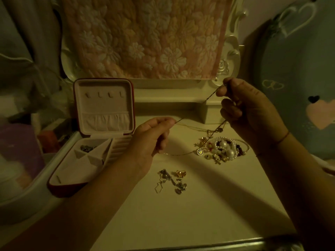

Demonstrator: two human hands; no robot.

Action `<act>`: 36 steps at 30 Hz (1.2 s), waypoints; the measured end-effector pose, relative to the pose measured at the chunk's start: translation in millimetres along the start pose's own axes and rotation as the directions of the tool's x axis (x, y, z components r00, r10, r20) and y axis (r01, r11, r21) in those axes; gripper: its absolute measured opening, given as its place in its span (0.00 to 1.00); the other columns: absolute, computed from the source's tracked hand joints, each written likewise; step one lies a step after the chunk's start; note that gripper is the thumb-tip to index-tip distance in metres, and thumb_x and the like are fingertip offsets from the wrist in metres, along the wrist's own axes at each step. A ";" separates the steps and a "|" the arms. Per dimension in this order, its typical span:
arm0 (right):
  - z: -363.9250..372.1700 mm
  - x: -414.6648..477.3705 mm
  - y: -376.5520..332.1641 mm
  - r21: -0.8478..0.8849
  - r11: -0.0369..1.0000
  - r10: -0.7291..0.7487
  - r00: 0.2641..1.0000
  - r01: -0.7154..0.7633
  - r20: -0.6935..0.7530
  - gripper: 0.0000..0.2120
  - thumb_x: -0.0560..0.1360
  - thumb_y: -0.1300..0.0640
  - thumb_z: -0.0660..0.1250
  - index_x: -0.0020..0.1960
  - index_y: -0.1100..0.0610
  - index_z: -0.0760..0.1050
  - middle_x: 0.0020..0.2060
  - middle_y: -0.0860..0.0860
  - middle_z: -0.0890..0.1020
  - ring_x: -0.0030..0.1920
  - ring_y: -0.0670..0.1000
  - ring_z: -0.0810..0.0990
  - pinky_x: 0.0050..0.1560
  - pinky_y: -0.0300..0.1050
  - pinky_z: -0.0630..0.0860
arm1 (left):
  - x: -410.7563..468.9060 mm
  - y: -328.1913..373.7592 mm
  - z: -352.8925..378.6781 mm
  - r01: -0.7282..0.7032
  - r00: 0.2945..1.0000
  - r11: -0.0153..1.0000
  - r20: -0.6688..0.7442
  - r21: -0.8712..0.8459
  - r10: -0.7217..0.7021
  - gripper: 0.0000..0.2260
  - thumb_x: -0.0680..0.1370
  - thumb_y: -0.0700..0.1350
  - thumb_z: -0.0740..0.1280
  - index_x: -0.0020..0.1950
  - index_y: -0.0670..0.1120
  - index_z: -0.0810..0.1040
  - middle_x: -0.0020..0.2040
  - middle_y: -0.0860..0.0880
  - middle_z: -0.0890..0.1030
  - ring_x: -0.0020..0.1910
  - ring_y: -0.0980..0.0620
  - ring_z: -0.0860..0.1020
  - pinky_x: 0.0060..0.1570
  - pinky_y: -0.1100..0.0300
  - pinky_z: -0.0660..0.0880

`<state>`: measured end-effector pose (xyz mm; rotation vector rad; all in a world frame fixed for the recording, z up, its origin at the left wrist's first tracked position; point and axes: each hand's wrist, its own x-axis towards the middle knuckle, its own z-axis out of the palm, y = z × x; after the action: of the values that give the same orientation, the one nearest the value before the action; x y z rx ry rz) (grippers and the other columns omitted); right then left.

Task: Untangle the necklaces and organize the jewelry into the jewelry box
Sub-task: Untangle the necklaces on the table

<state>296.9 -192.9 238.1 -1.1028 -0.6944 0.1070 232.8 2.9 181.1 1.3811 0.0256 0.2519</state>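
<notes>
Left hand (154,140): thumb and forefinger are pinching a thin chain (199,105). Right hand (250,113): fingers are curled, with thumb and forefinger clamping the same chain higher and farther back than the left fingertips. The chain is running taut between the two pinches, clear of the table (181,218).

Below the right fingers a strand is dropping into the tangled pile (223,147) of pearls and beads. I am judging this necklace not yet free.

Progress: the jewelry box (59,189) is standing open, left of the left fingers. I am seeing only a small silver item (87,147) in one back compartment. The lid hooks (103,95) are hanging bare. I am reading the task as early, with the untangling under way and almost nothing stowed.

Remaining: the pile, a round pendant (200,151) on a fine gold chain running under the left fingers, loose silver pieces (170,180) and a gold piece (181,173) nearer to me than the left fingers.

In the way: the strand is tying my chain to the pile, so pulling wider is risking a dragged heap or a tighter knot. Dim light is hiding where the strands are crossing.
</notes>
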 end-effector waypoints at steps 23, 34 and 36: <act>6.9 20.2 -27.9 0.057 0.998 -0.036 0.998 0.038 -0.045 0.08 0.81 0.58 0.55 0.53 0.58 0.71 0.55 0.54 0.80 0.58 0.52 0.79 0.55 0.45 0.76 | -10.0 18.8 -0.9 -0.046 0.994 0.872 0.066 -0.487 0.090 0.03 0.69 0.44 0.62 0.42 0.47 0.71 0.41 0.50 0.83 0.46 0.53 0.81 0.55 0.56 0.71; 4.1 16.0 -23.8 0.065 0.998 -0.014 1.000 0.015 -0.022 0.07 0.80 0.59 0.56 0.53 0.59 0.71 0.59 0.55 0.78 0.60 0.52 0.78 0.60 0.48 0.74 | -8.1 17.5 -11.7 -0.015 0.999 0.684 0.013 -0.729 0.036 0.02 0.68 0.40 0.64 0.38 0.43 0.71 0.34 0.47 0.77 0.36 0.52 0.81 0.48 0.56 0.80; 5.4 14.0 -21.2 0.055 0.998 -0.006 1.000 0.008 -0.028 0.08 0.80 0.59 0.56 0.50 0.57 0.73 0.59 0.54 0.78 0.60 0.52 0.77 0.60 0.48 0.74 | -7.4 15.4 -9.9 -0.009 1.000 0.694 0.012 -0.720 0.026 0.04 0.70 0.39 0.63 0.35 0.43 0.70 0.29 0.48 0.73 0.31 0.53 0.78 0.48 0.53 0.81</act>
<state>299.5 -192.8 263.9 -1.0474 -0.6665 0.1039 221.5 13.6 193.2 0.5847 -0.0987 0.2271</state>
